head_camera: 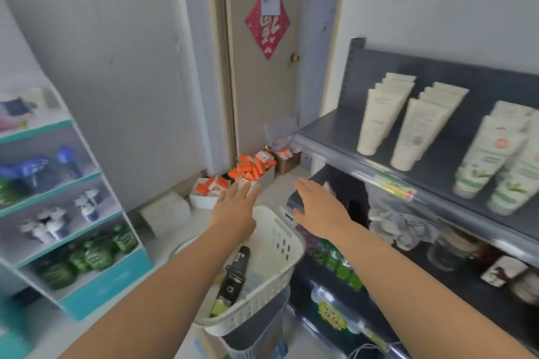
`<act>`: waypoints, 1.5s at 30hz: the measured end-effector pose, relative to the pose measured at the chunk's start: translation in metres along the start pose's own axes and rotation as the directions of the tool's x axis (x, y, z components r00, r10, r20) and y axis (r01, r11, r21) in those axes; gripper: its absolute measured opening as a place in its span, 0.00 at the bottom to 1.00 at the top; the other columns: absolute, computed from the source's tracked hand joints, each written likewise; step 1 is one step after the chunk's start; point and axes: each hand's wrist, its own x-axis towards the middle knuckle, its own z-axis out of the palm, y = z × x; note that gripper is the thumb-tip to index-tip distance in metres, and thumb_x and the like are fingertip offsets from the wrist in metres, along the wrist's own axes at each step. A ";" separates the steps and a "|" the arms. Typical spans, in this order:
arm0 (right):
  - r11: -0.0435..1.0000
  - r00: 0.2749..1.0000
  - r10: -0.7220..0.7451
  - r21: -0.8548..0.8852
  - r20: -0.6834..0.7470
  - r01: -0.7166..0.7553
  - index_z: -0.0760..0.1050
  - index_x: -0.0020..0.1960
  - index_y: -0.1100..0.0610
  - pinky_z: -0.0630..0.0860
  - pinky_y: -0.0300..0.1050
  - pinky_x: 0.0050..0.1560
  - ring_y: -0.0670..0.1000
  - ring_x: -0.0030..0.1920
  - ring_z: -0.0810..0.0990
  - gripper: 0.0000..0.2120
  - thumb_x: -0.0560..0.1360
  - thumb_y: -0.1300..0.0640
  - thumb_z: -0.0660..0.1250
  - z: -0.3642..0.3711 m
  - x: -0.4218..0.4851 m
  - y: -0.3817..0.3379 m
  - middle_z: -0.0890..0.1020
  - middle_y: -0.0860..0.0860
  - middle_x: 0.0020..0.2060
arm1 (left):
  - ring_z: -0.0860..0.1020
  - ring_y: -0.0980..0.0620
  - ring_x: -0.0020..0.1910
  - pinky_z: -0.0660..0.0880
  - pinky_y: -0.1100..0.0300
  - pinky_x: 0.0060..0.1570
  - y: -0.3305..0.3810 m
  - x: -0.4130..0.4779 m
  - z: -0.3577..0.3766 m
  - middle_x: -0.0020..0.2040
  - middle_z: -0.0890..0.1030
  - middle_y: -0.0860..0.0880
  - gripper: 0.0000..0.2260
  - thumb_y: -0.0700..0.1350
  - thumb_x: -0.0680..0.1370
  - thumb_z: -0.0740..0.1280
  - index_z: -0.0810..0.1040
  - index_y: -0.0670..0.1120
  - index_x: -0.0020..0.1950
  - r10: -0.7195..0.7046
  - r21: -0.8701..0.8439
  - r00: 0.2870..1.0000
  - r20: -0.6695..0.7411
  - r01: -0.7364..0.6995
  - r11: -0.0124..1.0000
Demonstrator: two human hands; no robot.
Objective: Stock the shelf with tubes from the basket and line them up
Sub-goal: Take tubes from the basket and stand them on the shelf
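Note:
A white perforated basket (277,245) sits on a dark stool below me, with a black tube (234,274) lying inside it. My left hand (236,207) hovers flat over the basket's far rim, fingers straight, holding nothing. My right hand (316,207) is stretched out beside it, to the right of the basket, also empty with fingers straight. On the dark grey shelf (335,140) at the right stand rows of cream tubes (379,116), caps down, and further right white tubes with green print (490,160).
A lower shelf (437,280) holds green bottles, jars and packets. Orange packets fill boxes (250,172) on the floor by a closed door (262,67). A teal display rack (58,198) with bottles stands at the left. A grey box lies on the floor.

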 end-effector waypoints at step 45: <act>0.676 0.506 0.524 0.027 0.685 -0.736 0.66 0.68 0.57 0.71 0.57 0.62 0.60 0.63 0.70 0.28 0.76 0.41 0.63 0.388 0.137 -0.069 0.70 0.57 0.63 | 0.78 0.44 0.54 0.76 0.52 0.52 -0.115 0.017 0.326 0.56 0.78 0.43 0.26 0.45 0.75 0.68 0.60 0.46 0.69 -0.222 -0.222 0.591 0.776 0.584 0.781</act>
